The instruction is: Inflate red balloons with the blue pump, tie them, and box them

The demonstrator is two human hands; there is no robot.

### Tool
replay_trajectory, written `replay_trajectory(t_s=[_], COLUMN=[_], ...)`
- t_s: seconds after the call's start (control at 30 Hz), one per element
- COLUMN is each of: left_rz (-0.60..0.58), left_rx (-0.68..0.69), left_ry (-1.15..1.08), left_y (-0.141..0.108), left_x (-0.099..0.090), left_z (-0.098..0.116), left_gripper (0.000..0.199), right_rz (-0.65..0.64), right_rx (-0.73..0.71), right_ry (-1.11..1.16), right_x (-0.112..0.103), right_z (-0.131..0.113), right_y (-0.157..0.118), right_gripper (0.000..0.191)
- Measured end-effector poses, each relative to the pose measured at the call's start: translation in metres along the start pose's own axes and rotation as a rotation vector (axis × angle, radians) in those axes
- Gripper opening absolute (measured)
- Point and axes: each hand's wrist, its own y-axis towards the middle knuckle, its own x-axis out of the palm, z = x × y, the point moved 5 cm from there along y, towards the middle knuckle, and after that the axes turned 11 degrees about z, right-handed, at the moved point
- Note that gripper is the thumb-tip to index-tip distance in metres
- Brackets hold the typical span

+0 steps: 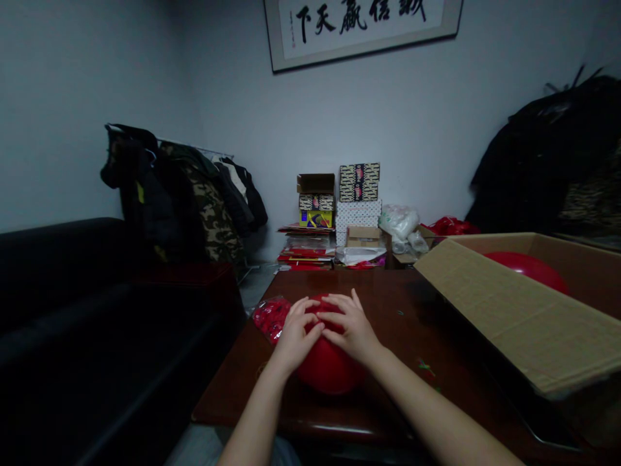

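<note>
Fingers (334, 318) of both hands: spread and curved over the upper part of a red balloon (331, 372). Not clenched into fists; whether the tips pinch anything between them — cannot tell.

Count, hands: two. Left hand (295, 335) on the balloon's upper left, right hand (358, 331) on its upper right. Thumbs point inward and come close together; whether they touch is unclear. Backs of the hands face up and outward. Both forearms are bare, rising from the bottom edge of the frame and converging toward the lower centre; the right one slants more.

Count, balloons: one under the hands, lower centre, above the near part of the tabletop. One more rounded red object (528, 268), partly hidden, sits inside the open cardboard box (514, 317) at right. Boxes of that size: one, with a flap hanging toward the table.

Table (388, 291): one, dark reddish-brown, glossy. Clear bag of red items (272, 317): one, just left of the left hand; contents too blurred to count. Small coloured scraps (425, 369) lie right of the balloon — number uncertain.

Background: one framed calligraphy panel (361, 29), top centre; one yellow box (316, 219) and one white spotted box (359, 213), mid-frame; one black sofa (63, 310), left.
</note>
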Motion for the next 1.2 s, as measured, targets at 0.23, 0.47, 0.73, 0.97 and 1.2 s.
replay_trajectory(t_s=[0.23, 0.47, 0.73, 0.97, 1.2], left_rz=[0.036, 0.069, 0.138, 0.278, 0.269], left_rx=[-0.049, -0.101, -0.089, -0.065, 0.09], left_ry=[0.058, 0.081, 0.238, 0.356, 0.464], left_y=[-0.004, -0.003, -0.004, -0.006, -0.01], left_x=[-0.003, -0.006, -0.008, -0.018, -0.023], left_z=[0.004, 0.002, 0.021, 0.03, 0.052], left_gripper=[0.004, 0.008, 0.013, 0.011, 0.01], right_rz=[0.077, 0.11, 0.229, 0.241, 0.217], right_rx=[-0.121, -0.199, -0.23, -0.28, -0.275], right_ry=[-0.073, -0.069, -0.016, -0.008, -0.038], right_x=[0.003, 0.0, -0.006, -0.011, -0.011], right_z=[-0.006, -0.015, -0.028, -0.028, -0.025], right_y=[-0.001, 0.001, -0.002, 0.001, -0.001], right_gripper=[0.03, 0.029, 0.017, 0.015, 0.015])
